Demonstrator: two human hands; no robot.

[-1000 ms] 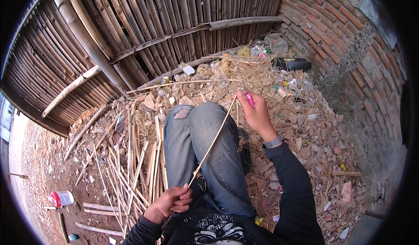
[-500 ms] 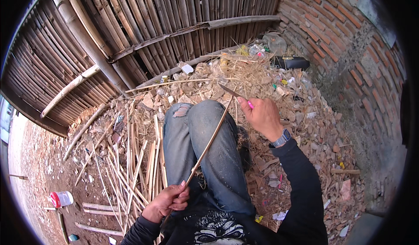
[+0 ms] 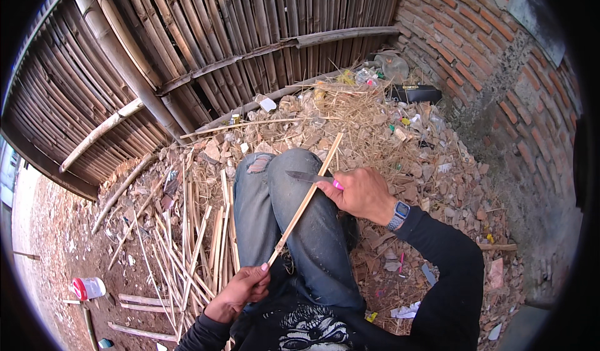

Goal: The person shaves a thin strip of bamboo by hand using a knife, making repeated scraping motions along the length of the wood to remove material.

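A thin bamboo strip [image 3: 302, 208] slants across my right thigh, its pale broad face showing. My left hand [image 3: 245, 286] pinches its lower end close to my lap. In my right hand [image 3: 362, 192] is a knife [image 3: 306, 176] with a pink handle, mostly hidden by the fingers. The dark blade points left and crosses the strip in its upper part; the thumb lies against the strip beside it. The strip's top end sticks out beyond the knife. Under it are my knees in worn jeans [image 3: 253, 195].
Several split bamboo strips [image 3: 187, 257] lie on the ground to my left, near a clear tub with a red lid [image 3: 87, 287]. Ahead stands a bamboo wall [image 3: 250, 39], with a brick wall [image 3: 500, 88] on the right. Rubble, dry straw and a black case [image 3: 415, 93] cover the ground between.
My right hand and the knife have moved down toward me and left, from the strip's tip onto its upper part. The strip has turned to show its paler, broader face.
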